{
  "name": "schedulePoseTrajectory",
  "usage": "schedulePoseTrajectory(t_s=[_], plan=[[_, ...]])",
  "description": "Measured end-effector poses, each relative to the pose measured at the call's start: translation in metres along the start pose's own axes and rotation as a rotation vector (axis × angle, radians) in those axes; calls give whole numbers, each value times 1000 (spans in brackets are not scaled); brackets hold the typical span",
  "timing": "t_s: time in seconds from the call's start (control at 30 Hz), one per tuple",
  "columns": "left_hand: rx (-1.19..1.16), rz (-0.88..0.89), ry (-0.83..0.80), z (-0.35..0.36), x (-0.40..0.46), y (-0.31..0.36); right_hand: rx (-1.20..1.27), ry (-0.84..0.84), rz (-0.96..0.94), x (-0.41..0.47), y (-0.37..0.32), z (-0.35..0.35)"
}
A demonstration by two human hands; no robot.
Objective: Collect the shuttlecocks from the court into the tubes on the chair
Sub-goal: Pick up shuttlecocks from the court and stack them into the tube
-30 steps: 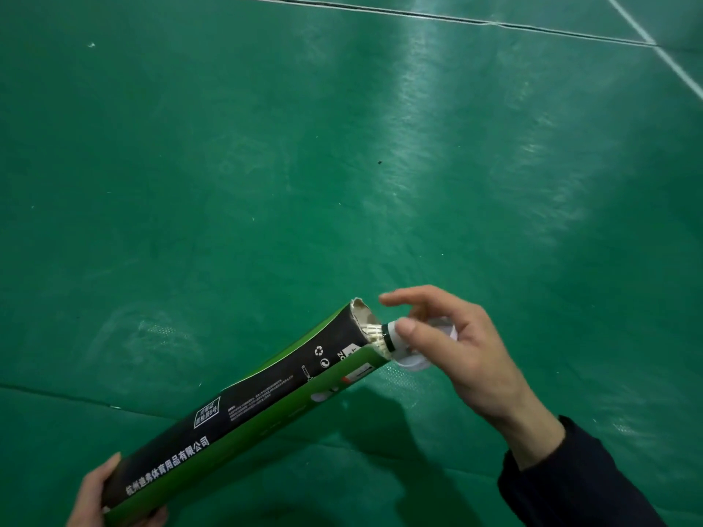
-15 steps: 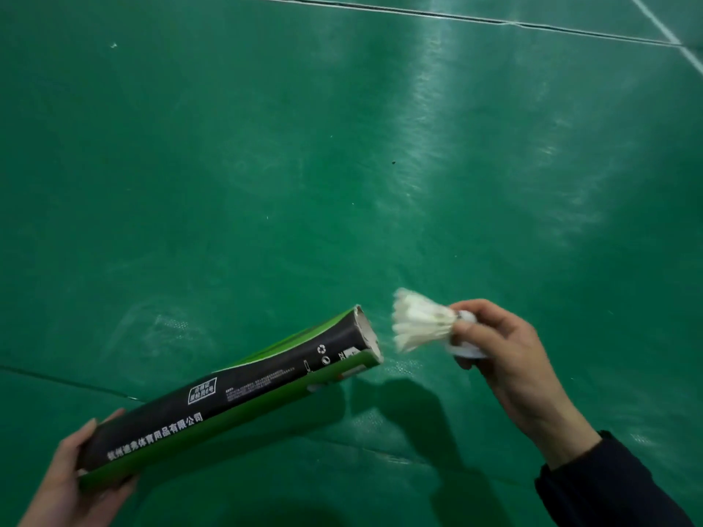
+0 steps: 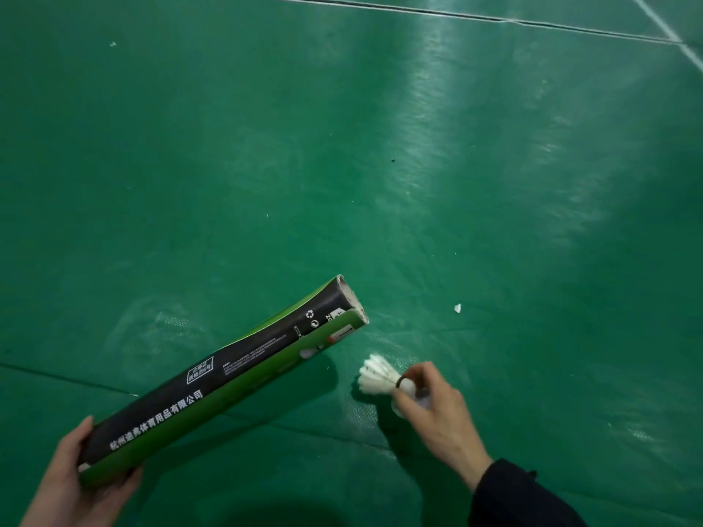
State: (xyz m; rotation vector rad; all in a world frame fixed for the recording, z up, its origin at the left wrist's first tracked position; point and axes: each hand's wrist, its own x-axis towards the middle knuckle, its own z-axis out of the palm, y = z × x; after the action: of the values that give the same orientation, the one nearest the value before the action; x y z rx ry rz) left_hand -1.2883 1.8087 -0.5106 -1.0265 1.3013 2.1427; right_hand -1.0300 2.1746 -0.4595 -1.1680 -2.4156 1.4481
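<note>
Head view: left hand (image 3: 76, 484) grips tube (image 3: 224, 378) at its base, mouth open; right hand (image 3: 437, 412) pinches shuttlecock (image 3: 376, 376) by the cork, just beside the mouth, not inserted (chair unseen). Feather scrap (image 3: 457, 308) on floor (image 3: 494, 184)

The court floor (image 3: 494, 184) is seen as a green synthetic mat with a fine woven-looking texture; pale reflections of light are spread over it, so a slight sheen is given. The tube (image 3: 228, 374) looks made of cardboard, printed in black and green with a soft satin finish, and the raw pale board is shown at its frayed open rim. The shuttlecock (image 3: 376, 376) is formed of white matt feathers with a smooth white base. The sleeve (image 3: 521, 496) is of dark matt cloth.
</note>
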Motion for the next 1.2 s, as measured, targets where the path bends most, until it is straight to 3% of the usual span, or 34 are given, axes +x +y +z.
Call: schedulePoseTrajectory(t_s=[0.1, 0.17, 0.23, 0.37, 0.43, 0.53, 0.63, 0.8, 0.97, 1.2], plan=[[127, 13, -101, 21, -38, 6, 544, 214, 110, 2, -23, -13], [139, 37, -96, 31, -52, 0, 929, 212, 160, 4, -45, -29], [143, 4, -98, 32, -48, -3, 1039, 155, 140, 4, -63, -45], [178, -76, -133, 40, -59, -8, 1016, 196, 98, 5, -83, -55], [119, -112, -238, 48, -70, -12, 966, 199, 135, 2, -84, -48], [63, -170, -344, 60, -84, -22, 878, 55, 203, -8, -78, -20], [12, -177, -320, 89, -107, -43, 781, -122, 228, -21, -79, 14], [54, -156, -379, 142, -135, -69, 487, -290, 82, -35, -83, 51], [83, -87, -381, 162, -141, -78, 242, -188, 11, -41, -84, 59], [34, -92, -236, 130, -110, -75, 166, 13, 242, -8, -34, 21]])
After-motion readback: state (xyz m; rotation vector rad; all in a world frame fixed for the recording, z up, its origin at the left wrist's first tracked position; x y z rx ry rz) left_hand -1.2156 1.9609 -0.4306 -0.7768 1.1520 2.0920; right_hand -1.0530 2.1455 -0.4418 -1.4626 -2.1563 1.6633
